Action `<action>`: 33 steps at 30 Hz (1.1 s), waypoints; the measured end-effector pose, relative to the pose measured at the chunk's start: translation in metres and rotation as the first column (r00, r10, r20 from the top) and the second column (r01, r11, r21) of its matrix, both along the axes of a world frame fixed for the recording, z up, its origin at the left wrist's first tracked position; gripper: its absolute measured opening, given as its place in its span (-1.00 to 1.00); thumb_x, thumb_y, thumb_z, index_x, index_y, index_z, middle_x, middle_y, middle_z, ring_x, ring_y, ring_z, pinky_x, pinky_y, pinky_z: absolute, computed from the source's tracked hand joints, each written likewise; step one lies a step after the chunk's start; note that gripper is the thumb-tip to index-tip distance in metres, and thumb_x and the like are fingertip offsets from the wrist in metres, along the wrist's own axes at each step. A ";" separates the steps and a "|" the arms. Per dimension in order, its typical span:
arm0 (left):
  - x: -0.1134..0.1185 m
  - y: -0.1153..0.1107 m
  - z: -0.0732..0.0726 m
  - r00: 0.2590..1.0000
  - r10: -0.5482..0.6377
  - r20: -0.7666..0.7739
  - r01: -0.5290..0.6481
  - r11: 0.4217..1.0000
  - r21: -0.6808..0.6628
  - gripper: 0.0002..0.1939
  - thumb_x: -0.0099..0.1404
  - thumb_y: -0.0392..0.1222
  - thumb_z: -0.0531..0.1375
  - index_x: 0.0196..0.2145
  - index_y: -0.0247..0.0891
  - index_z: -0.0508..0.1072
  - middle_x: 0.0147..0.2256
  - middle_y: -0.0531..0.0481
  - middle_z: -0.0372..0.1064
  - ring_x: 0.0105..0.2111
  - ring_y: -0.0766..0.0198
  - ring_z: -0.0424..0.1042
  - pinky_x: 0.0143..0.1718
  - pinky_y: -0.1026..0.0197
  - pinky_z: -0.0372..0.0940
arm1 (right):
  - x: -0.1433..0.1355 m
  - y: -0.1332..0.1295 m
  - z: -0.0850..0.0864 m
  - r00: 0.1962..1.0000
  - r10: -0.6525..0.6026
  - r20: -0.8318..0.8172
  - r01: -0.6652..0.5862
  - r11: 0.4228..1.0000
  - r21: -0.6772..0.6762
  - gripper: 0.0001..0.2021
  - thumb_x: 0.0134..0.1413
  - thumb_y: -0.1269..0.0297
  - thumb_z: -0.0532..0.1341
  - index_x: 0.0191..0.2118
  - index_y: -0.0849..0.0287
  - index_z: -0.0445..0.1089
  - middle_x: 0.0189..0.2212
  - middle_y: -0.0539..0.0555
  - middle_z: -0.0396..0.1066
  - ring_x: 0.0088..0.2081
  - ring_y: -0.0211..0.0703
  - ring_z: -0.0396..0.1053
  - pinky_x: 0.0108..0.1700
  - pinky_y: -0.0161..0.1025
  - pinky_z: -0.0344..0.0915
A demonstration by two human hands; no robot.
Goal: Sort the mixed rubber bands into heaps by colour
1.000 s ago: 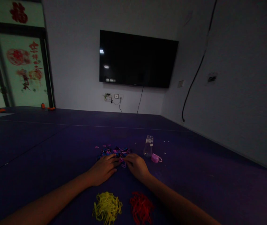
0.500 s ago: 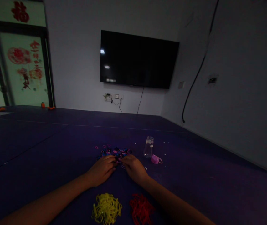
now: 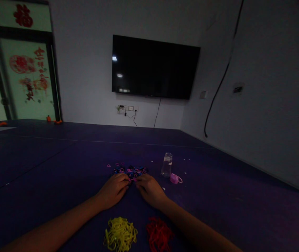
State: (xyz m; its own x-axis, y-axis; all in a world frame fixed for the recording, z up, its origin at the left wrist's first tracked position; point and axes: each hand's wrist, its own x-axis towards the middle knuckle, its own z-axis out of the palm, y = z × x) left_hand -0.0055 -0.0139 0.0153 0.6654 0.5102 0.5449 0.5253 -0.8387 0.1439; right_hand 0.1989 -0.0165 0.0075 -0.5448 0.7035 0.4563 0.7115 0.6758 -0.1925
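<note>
A loose pile of small elastic bands [image 3: 138,170], mixed blue, black and pink, lies on the purple surface at the fingertips of both hands. My left hand [image 3: 114,189] reaches in from the left with its fingers curled together at the pile's near edge. Facing it, my right hand [image 3: 150,189] has its fingers bent and pinched at the same edge. Between the fingertips shows a pink elastic band [image 3: 133,180], seemingly gripped from both sides; the dim light hides the exact grip. Closer to me lie a heap of yellow bands [image 3: 121,234] and a heap of red bands [image 3: 159,235].
Right of the pile stands a clear bottle [image 3: 167,164], with its pink looped lid [image 3: 175,179] beside it. Small white scraps [image 3: 164,189] dot the purple surface [image 3: 217,210]. Against the far wall hangs a television [image 3: 156,66]; a black cable [image 3: 217,89] runs down the right wall.
Both hands stay at the pile with small finger movements. More of the pink band shows between the fingertips now. The view has shifted very slightly.
</note>
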 end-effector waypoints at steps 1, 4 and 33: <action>0.000 0.000 0.000 1.000 0.001 0.016 -0.001 1.000 0.003 -0.74 0.24 -0.39 0.03 -0.19 -0.23 0.45 -0.21 -0.10 0.39 -0.16 0.16 0.34 -0.10 0.07 0.27 | 0.000 0.000 0.000 1.000 -0.006 0.013 0.006 1.000 0.001 -0.78 0.11 0.46 0.08 -0.28 0.16 0.46 -0.21 0.09 0.44 -0.11 -0.17 0.32 -0.05 -0.23 0.20; -0.001 0.002 -0.002 0.996 -0.002 0.088 0.003 1.000 -0.012 -0.74 0.26 -0.36 0.03 -0.19 -0.22 0.47 -0.21 -0.09 0.41 -0.16 0.18 0.35 -0.09 0.08 0.28 | 0.000 0.000 -0.001 0.999 -0.021 0.039 0.022 1.000 -0.005 -0.79 0.12 0.45 0.07 -0.27 0.16 0.46 -0.18 0.09 0.43 -0.10 -0.17 0.32 -0.04 -0.23 0.19; -0.010 0.013 -0.003 0.875 0.191 0.445 0.061 0.869 -0.492 -0.73 0.08 -0.33 0.15 -0.22 -0.29 0.50 -0.38 -0.03 0.50 -0.39 0.26 0.47 -0.29 0.23 0.36 | -0.002 -0.013 0.003 0.974 0.218 -0.056 -0.203 0.959 0.199 -0.70 0.16 0.42 0.03 -0.01 0.15 0.34 -0.03 0.14 0.37 -0.05 -0.16 0.34 -0.08 -0.21 0.32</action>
